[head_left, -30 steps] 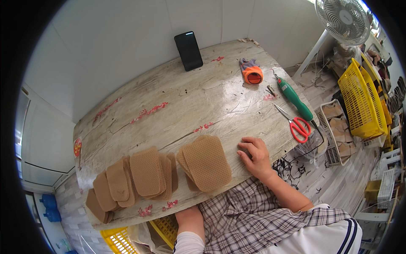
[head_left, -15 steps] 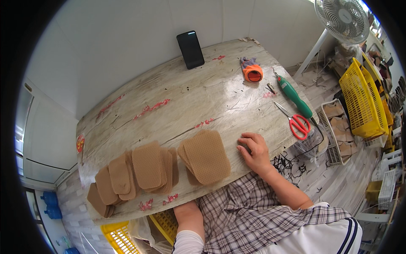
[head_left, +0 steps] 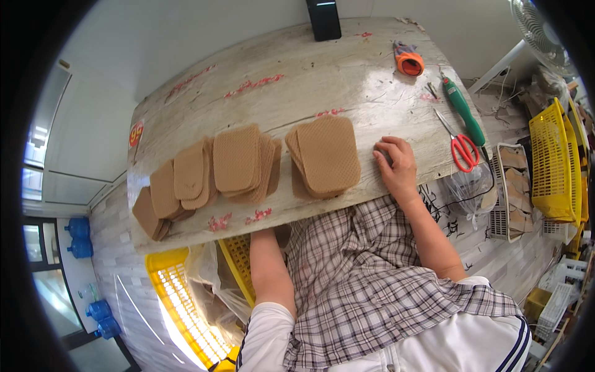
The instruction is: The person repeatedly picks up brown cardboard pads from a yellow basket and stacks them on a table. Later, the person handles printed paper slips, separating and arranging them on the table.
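My right hand [head_left: 397,167] rests on the table [head_left: 365,99] near its front edge, fingers loosely bent, thumb apart, and nothing in it. Just left of it lies a thick stack of tan, textured pads with rounded corners [head_left: 328,155]. More pads stretch leftward in overlapping piles: a larger pile [head_left: 237,158], a middle pile [head_left: 189,172] and smaller pads [head_left: 149,214] at the table's left end. My left forearm reaches beneath the table's front edge, beside a yellow crate [head_left: 186,304]; the hand itself is hidden there.
Toward the right edge lie red-handled scissors [head_left: 463,152], a green corded tool [head_left: 465,115] and an orange-and-grey cloth item [head_left: 408,60]. A black phone [head_left: 325,22] stands at the back. Right of the table are a white crate of brown pieces [head_left: 513,192] and a yellow crate [head_left: 555,161].
The view has tilted down, so the table sits higher and more of the yellow crate shows. My left forearm still goes under the edge; my right hand stays beside the stack.
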Action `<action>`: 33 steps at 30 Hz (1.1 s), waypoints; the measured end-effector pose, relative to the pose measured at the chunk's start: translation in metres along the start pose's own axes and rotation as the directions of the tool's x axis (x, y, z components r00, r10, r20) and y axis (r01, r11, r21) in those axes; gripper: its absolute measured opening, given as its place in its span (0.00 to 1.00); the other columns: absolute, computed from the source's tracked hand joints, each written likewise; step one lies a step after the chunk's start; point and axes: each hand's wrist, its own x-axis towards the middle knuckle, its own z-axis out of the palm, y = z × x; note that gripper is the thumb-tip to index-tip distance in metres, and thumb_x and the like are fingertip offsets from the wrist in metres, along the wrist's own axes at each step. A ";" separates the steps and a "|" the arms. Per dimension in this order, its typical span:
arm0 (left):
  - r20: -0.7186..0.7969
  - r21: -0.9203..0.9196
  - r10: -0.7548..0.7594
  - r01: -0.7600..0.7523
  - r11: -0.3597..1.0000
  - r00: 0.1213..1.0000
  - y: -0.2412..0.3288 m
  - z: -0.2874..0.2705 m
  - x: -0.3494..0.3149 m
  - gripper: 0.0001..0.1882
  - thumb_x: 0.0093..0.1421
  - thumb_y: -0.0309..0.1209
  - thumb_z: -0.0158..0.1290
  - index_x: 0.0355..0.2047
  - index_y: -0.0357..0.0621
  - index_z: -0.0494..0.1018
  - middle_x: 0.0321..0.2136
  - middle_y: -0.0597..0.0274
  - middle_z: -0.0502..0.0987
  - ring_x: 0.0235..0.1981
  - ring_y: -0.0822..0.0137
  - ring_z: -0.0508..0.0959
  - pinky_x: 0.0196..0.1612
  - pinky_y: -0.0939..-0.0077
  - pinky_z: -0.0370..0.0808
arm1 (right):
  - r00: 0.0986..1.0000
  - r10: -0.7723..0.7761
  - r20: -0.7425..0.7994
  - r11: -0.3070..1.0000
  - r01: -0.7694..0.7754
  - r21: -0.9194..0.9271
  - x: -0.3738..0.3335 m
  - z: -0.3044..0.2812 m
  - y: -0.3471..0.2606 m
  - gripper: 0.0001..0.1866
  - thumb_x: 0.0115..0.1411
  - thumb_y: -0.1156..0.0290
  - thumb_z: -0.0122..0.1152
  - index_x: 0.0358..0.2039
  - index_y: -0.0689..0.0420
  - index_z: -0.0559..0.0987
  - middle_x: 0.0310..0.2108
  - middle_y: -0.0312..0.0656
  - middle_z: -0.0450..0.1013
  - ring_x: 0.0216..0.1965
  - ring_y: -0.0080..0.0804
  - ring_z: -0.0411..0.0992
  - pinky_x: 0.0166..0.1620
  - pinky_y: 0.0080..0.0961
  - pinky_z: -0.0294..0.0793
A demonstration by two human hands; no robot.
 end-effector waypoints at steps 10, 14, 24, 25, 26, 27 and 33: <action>0.436 -0.749 -0.357 0.553 0.365 0.826 -0.059 -0.119 -0.037 0.24 0.58 0.36 0.54 0.52 0.36 0.68 0.47 0.50 0.76 0.49 0.51 0.75 0.56 0.58 0.71 | 0.998 -0.038 -0.051 0.998 0.040 0.043 -0.003 0.014 0.005 0.09 0.55 0.69 0.65 0.36 0.58 0.81 0.42 0.42 0.75 0.44 0.41 0.72 0.48 0.32 0.72; 0.480 -0.687 -0.404 0.620 0.380 0.779 -0.028 -0.146 -0.113 0.22 0.56 0.29 0.53 0.51 0.35 0.69 0.45 0.52 0.77 0.47 0.54 0.76 0.55 0.60 0.71 | 0.996 -0.024 -0.085 0.999 0.028 0.045 -0.007 0.009 0.017 0.09 0.56 0.69 0.64 0.37 0.57 0.81 0.42 0.42 0.75 0.44 0.39 0.73 0.46 0.30 0.73; 0.389 -0.816 -0.190 0.433 0.384 0.901 0.115 -0.219 -0.216 0.25 0.60 0.31 0.52 0.56 0.34 0.65 0.50 0.49 0.75 0.49 0.53 0.76 0.54 0.56 0.73 | 0.991 -0.027 -0.135 0.931 0.074 0.357 -0.039 -0.019 -0.025 0.08 0.63 0.75 0.56 0.42 0.62 0.80 0.38 0.41 0.74 0.39 0.28 0.71 0.44 0.22 0.71; 0.379 -0.833 -0.094 0.384 0.397 0.921 0.132 -0.215 -0.216 0.25 0.61 0.30 0.52 0.57 0.34 0.64 0.52 0.50 0.74 0.51 0.54 0.75 0.56 0.56 0.72 | 0.997 -0.042 -0.063 0.882 0.066 0.467 -0.050 -0.025 -0.046 0.08 0.64 0.75 0.56 0.41 0.62 0.80 0.37 0.40 0.74 0.37 0.26 0.71 0.42 0.20 0.71; 0.356 -0.842 -0.073 0.354 0.407 0.932 0.151 -0.206 -0.215 0.25 0.60 0.29 0.52 0.57 0.35 0.64 0.51 0.50 0.74 0.51 0.54 0.75 0.56 0.57 0.72 | 0.996 -0.006 0.092 0.791 -0.051 0.610 -0.065 -0.026 -0.061 0.08 0.64 0.75 0.56 0.41 0.63 0.79 0.37 0.40 0.74 0.35 0.24 0.71 0.40 0.19 0.71; 0.331 -0.850 -0.056 0.323 0.415 0.942 0.169 -0.196 -0.218 0.24 0.59 0.29 0.52 0.56 0.35 0.65 0.51 0.51 0.74 0.51 0.55 0.76 0.55 0.58 0.73 | 0.950 -0.022 0.310 0.687 -0.211 0.696 -0.078 -0.033 -0.086 0.09 0.65 0.73 0.55 0.42 0.63 0.79 0.37 0.38 0.74 0.35 0.22 0.71 0.41 0.19 0.71; 0.384 -0.828 0.168 0.258 0.499 0.908 0.220 -0.105 -0.228 0.25 0.57 0.25 0.56 0.55 0.39 0.64 0.48 0.58 0.75 0.49 0.63 0.76 0.56 0.65 0.72 | 0.588 -0.208 0.781 0.420 -0.668 0.615 -0.110 -0.068 -0.133 0.29 0.61 0.59 0.62 0.56 0.65 0.69 0.45 0.45 0.74 0.47 0.29 0.72 0.50 0.27 0.73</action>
